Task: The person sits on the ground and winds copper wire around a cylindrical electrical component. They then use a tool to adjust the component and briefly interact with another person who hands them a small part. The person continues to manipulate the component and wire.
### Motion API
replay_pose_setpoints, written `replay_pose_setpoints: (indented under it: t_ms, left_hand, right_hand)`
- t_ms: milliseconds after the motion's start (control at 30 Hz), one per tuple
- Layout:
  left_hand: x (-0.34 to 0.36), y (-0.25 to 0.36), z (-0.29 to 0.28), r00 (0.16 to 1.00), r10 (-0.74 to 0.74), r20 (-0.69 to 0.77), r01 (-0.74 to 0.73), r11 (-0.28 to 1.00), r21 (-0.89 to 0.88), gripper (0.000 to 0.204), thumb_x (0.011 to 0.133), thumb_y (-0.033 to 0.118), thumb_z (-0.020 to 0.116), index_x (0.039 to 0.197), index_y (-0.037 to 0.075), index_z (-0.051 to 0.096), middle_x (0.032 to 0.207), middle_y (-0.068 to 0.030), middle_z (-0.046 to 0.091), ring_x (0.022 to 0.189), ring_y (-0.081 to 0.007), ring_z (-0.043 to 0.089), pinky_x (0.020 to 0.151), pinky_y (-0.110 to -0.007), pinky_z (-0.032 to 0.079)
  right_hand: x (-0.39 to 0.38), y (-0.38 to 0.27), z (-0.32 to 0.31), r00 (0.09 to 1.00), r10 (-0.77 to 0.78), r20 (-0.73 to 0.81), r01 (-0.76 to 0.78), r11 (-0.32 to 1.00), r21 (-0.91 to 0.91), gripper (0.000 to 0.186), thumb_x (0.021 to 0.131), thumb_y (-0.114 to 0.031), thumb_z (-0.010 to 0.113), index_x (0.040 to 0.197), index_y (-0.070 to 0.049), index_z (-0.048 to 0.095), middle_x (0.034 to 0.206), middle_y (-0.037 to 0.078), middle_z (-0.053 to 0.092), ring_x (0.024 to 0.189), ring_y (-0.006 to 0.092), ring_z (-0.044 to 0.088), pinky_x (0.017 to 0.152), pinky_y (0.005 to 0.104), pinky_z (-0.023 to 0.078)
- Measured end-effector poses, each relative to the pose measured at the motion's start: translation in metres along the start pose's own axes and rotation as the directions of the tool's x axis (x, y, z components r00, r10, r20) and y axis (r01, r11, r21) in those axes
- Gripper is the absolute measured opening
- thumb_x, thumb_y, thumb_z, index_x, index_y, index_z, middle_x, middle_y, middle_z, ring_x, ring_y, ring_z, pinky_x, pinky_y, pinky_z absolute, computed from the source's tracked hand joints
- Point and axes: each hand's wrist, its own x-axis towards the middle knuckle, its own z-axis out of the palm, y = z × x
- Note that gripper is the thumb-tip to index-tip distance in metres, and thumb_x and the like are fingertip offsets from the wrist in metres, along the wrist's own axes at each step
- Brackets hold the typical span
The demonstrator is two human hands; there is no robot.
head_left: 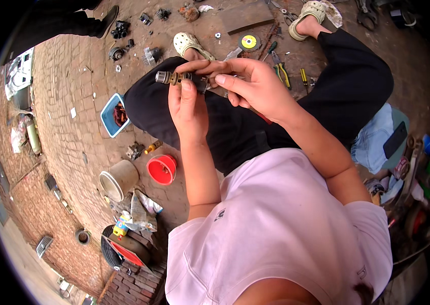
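Note:
I sit on a brick floor in a pink shirt and black trousers. My left hand (187,104) grips a small metal part (170,78) with a brass-coloured ring, held above my knee. My right hand (248,84) closes over the other end of the same part, fingers pinching it from the right. A dark tool handle with a red stripe (255,114) sticks out below my right palm. How the part and the tool join is hidden by my fingers.
A blue tub (108,122), a red bowl (162,169) and a beige bucket (117,179) lie at my left. Pliers and screwdrivers (282,71), a yellow disc (248,41) and metal parts (121,29) are scattered by my sandalled feet. Clutter fills the right edge.

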Motion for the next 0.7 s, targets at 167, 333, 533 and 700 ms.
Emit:
replay_pose_setpoints:
  t_ms: [167,333,533,700]
  left_hand:
    - [-0.001,-0.003,-0.006,0.999,-0.043,-0.008,0.043,0.999,-0.011,0.042,0.098,0.033,0.046,0.115,-0.005,0.051,0.107,-0.0217,0.063,0.105,-0.0277,0.058,0.097,-0.038,0.04]
    - [-0.004,-0.006,-0.001,0.978,-0.197,-0.066,0.159,0.915,-0.372,0.046,0.099,0.037,0.041,0.115,-0.005,0.051,0.105,-0.0213,0.064,0.107,-0.0295,0.057,0.094,-0.039,0.042]
    - [0.004,-0.006,0.005,0.938,-0.347,-0.007,0.22,0.609,-0.762,0.043,0.1,0.035,0.039,0.115,-0.003,0.052,0.1,-0.014,0.067,0.115,-0.031,0.053,0.098,-0.04,0.041]
    - [0.013,-0.001,0.006,0.868,-0.493,-0.06,0.21,0.474,-0.855,0.043,0.099,0.035,0.039,0.117,-0.002,0.053,0.101,-0.0137,0.067,0.118,-0.0284,0.051,0.1,-0.04,0.039]
  right_hand:
    - [0.002,0.009,-0.005,0.999,0.042,0.03,-0.044,0.998,0.052,0.016,0.089,-0.007,0.051,0.096,0.002,0.062,0.077,0.0,0.059,0.06,0.0033,0.044,0.054,0.0182,0.037]
    - [-0.002,0.013,0.005,0.993,-0.117,0.025,0.118,0.993,-0.022,0.016,0.082,0.0,0.047,0.083,0.002,0.063,0.077,0.0,0.061,0.064,0.0036,0.048,0.06,0.0197,0.04]
    - [-0.003,0.02,0.01,0.962,-0.272,-0.036,0.271,0.962,-0.007,0.016,0.081,0.001,0.047,0.083,0.003,0.062,0.076,0.0,0.06,0.071,0.0054,0.054,0.064,0.0225,0.044]
    - [0.006,0.025,0.001,0.93,-0.367,-0.026,0.323,0.848,-0.419,0.016,0.084,-0.002,0.051,0.092,0.001,0.064,0.073,0.007,0.063,0.063,0.0091,0.057,0.059,0.0248,0.045]
